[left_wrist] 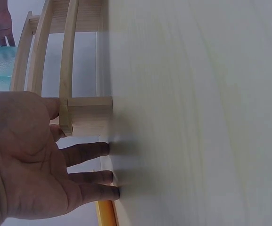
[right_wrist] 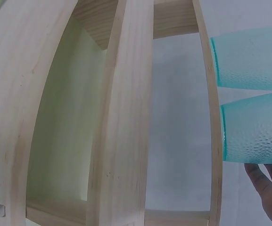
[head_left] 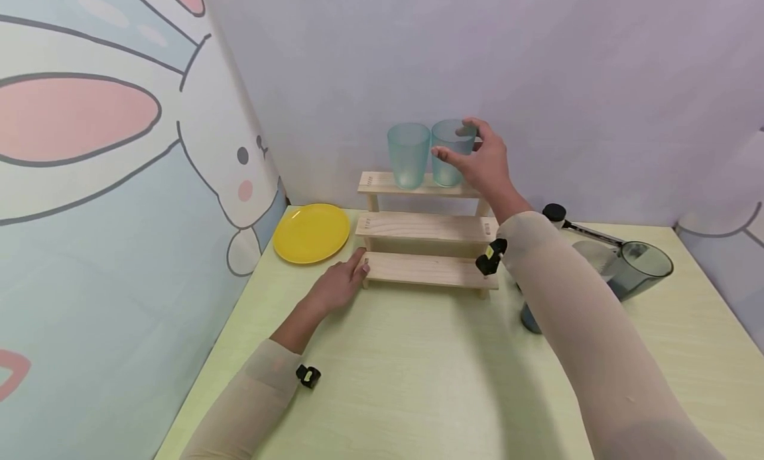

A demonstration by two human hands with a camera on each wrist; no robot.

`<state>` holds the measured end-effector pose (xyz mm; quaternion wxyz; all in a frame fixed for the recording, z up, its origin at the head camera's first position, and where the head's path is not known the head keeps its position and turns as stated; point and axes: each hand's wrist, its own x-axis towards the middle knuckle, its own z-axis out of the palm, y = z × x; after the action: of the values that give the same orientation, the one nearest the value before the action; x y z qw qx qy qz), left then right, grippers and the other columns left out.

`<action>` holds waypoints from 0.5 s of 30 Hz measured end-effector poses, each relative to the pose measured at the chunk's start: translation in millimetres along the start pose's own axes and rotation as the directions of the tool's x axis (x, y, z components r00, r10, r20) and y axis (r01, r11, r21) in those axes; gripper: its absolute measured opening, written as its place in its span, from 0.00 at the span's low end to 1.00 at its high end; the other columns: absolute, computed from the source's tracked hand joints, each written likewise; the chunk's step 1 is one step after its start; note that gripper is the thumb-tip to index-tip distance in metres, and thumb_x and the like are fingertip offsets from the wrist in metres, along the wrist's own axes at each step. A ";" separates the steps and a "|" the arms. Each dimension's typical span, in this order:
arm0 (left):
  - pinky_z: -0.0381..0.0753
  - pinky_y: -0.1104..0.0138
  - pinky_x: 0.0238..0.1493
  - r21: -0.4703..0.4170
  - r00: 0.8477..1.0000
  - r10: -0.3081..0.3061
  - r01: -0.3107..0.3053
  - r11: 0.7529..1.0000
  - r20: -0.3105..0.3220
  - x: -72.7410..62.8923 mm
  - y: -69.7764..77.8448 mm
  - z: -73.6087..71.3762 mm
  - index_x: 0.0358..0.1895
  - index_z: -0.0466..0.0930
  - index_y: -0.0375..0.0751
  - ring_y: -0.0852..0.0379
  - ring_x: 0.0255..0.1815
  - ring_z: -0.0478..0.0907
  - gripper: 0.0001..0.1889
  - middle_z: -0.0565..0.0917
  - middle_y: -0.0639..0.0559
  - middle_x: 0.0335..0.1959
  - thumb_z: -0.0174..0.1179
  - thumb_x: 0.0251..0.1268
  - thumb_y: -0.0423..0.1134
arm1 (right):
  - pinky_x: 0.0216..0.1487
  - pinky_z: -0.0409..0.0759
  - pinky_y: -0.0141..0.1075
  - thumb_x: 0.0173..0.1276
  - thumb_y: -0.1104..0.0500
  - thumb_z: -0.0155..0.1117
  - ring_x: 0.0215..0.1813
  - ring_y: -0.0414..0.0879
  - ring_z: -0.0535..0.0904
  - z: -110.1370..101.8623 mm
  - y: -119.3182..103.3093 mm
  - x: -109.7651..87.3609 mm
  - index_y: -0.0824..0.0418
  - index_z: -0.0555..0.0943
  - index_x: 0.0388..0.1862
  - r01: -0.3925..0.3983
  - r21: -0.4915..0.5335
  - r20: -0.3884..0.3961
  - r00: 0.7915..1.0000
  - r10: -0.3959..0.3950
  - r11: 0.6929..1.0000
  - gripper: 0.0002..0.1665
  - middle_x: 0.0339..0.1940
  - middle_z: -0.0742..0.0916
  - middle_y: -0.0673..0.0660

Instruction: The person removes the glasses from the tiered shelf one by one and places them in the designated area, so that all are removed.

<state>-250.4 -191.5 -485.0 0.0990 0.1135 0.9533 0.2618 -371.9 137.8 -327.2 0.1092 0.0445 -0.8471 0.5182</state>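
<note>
A wooden three-step rack [head_left: 426, 227] stands on the table against the wall. Two frosted light-blue cups stand side by side on its top step, a left cup [head_left: 408, 156] and a right cup [head_left: 451, 162]. My right hand [head_left: 485, 162] holds the right cup from its right side, thumb in front and fingers round the back near the rim. The right wrist view shows fingers against the side of that cup [right_wrist: 256, 134]. With thumb and forefinger, my left hand [left_wrist: 37, 160] pinches the left end of the lowest step; its other fingertips reach down to the tabletop.
A yellow plate [head_left: 312, 233] lies left of the rack. To the right, a dark transparent cup [head_left: 641, 271] lies tilted beside a black-capped object [head_left: 554, 213] with a thin rod; the right sleeve partly hides another dark item [head_left: 530, 319]. A wall rises close behind the rack.
</note>
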 end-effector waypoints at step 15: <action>0.74 0.34 0.76 0.007 1.000 -0.006 0.006 1.000 0.008 1.3 -8.7 7.9 0.92 0.53 0.50 0.29 0.78 0.75 0.36 0.79 0.32 0.77 0.35 0.93 0.62 | 0.70 0.81 0.50 0.65 0.35 0.83 0.77 0.53 0.75 -2.6 -4.1 -10.0 0.42 0.64 0.89 -0.057 0.024 0.009 0.998 0.057 0.998 0.59 0.83 0.77 0.52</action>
<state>-251.1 -194.6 -496.3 0.1034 0.1123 0.9541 0.2577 -361.1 137.9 -324.8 0.0903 0.0237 -0.8420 0.5313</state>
